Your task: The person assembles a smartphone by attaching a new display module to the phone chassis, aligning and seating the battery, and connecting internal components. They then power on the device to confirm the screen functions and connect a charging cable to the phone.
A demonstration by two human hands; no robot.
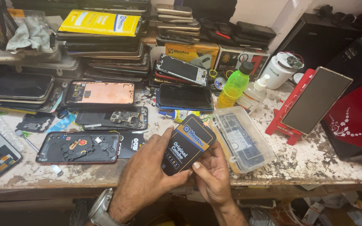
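Both hands held a small flat box point(188, 144) above the front edge of the workbench point(315, 163), tilted so its top leaned away to the right. The box was black with an orange border and a blue band across its upper face, plus pale lettering lower down. The left hand point(147, 178) was closed around the box's left side and lower corner, thumb pressed against the edge. The right hand point(212, 178) pinched the lower right edge, with the thumb on the front and the fingers curled behind. A metal watch point(101, 207) sat on the left wrist.

The workbench was white, chipped and stained, and crowded. An opened phone with a red frame point(78, 147) lay just left of the hands, its insides showing. Behind it lay a bare circuit board point(114, 118) and a phone back with a copper-coloured panel point(100, 93). To the right of the box was a clear plastic tray point(244, 140) with parts in it. Farther back stood a green bottle point(234, 85) with a black cap and a smaller clear bottle point(254, 94). A dark screen point(316, 100) leaned on a red stand point(283, 121) at the right. Stacks of phones and a yellow packet point(99, 23) were piled along the back.
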